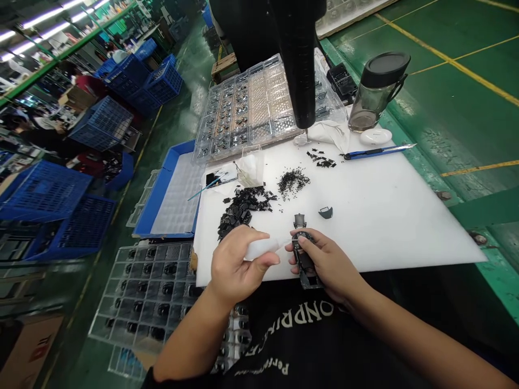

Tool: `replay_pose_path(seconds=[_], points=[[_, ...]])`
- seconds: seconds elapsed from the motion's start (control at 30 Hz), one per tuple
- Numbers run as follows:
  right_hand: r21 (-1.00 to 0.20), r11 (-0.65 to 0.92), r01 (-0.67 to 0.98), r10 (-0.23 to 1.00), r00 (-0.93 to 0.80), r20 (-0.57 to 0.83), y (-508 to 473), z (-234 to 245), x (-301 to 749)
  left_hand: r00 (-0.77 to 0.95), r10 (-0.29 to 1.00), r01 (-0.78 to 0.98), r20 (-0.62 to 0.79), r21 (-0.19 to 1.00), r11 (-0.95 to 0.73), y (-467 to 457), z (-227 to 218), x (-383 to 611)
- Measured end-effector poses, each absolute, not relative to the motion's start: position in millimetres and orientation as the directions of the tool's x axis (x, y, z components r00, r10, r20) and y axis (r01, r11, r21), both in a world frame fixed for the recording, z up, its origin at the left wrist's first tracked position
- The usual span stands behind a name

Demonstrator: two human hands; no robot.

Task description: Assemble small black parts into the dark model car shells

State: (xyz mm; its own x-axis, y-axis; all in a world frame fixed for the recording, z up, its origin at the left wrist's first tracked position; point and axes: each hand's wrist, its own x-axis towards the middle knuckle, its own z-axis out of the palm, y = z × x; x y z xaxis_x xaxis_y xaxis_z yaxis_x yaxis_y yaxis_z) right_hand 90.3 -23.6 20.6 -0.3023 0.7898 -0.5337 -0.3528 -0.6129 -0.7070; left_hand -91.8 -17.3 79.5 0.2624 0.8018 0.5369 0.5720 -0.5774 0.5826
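My right hand (pixel 328 265) is closed round a small black plastic assembly (pixel 303 258) at the near edge of the white work board (pixel 385 216). My left hand (pixel 235 265) grips a small translucent squeeze bottle (pixel 263 248) whose nozzle points at the top of that assembly. Just beyond my hands lie a pile of black plastic parts (pixel 241 208), a heap of tiny black pieces (pixel 292 181) and one loose dark curved piece (pixel 325 212).
A black machine column (pixel 298 59) hangs over clear trays of parts (pixel 251 108). A lidded smoky jug (pixel 375 92) and a blue-handled knife (pixel 377 151) sit at the back right. A blue tray (pixel 162 194) and a clear tray of black parts (pixel 146 292) are on my left; blue crates (pixel 44 200) stand on the floor.
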Motion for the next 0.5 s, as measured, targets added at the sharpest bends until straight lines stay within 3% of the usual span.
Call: replay_pose_path(seconds=[0.17, 0.5], points=[[-0.705, -0.621, -0.341, 0.783, -0.288, -0.551, -22, 20, 91, 0.349, 0.750, 0.582, 0.562, 0.497, -0.643, -17, 80, -86], [-0.705, -0.626, -0.332, 0.779, -0.297, -0.552, -22, 18, 93, 0.423, 0.719, 0.577, 0.552, 0.448, -0.683, -14, 69, -83]])
